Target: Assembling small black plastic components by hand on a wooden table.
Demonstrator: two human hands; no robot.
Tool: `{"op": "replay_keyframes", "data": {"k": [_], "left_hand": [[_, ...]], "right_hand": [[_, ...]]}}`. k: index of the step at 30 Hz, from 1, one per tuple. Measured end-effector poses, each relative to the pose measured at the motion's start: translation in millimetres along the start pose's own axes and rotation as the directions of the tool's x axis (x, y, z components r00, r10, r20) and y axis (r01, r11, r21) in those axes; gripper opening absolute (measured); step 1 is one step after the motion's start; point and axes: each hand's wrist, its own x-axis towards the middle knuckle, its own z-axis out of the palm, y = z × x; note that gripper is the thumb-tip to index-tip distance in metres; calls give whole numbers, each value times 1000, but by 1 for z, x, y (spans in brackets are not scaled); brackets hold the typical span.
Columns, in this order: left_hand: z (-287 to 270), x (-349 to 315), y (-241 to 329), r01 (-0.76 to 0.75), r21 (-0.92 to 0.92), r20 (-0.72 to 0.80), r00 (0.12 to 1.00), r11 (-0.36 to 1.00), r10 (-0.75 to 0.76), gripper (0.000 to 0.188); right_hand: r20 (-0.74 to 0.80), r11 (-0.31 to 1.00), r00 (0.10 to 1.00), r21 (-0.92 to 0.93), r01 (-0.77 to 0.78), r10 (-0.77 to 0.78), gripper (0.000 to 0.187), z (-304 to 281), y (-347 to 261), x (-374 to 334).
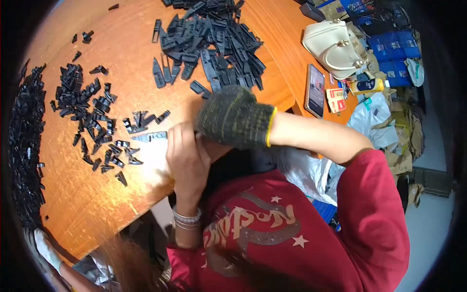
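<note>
My left hand [187, 151], bare with bracelets at the wrist, is closed near the table's front edge. A long flat black plastic part [150, 136] sticks out to the left from its fingertips. Pressed up against it on the right is my right hand [233, 117], in a dark knitted glove with a yellow cuff, its fingers curled shut. What lies inside the glove's grip is hidden. Just beyond the held part sit several small black clips [141, 121]. Above my right hand a loose black piece [200, 89] lies by a heap of long black plastic parts [209, 44].
Small black pieces [92, 107] are scattered left of my hands; a dense row [26, 146] lines the far left edge. Another person's white-gloved hand [47, 249] is at lower left. On the right are a phone [315, 90], a cream handbag [333, 48] and a yellow bottle [369, 85].
</note>
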Motion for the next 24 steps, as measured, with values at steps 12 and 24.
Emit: {"op": "replay_keyframes", "data": {"k": [12, 24], "left_hand": [[-11, -14, -6, 295, -407, 12, 948, 865, -317, 12], [-15, -10, 9, 552, -825, 498, 812, 122, -306, 23]], "right_hand": [[142, 686, 949, 661, -303, 282, 36, -33, -4, -10], [583, -680, 762, 681, -272, 280, 31, -37, -20, -50]]}}
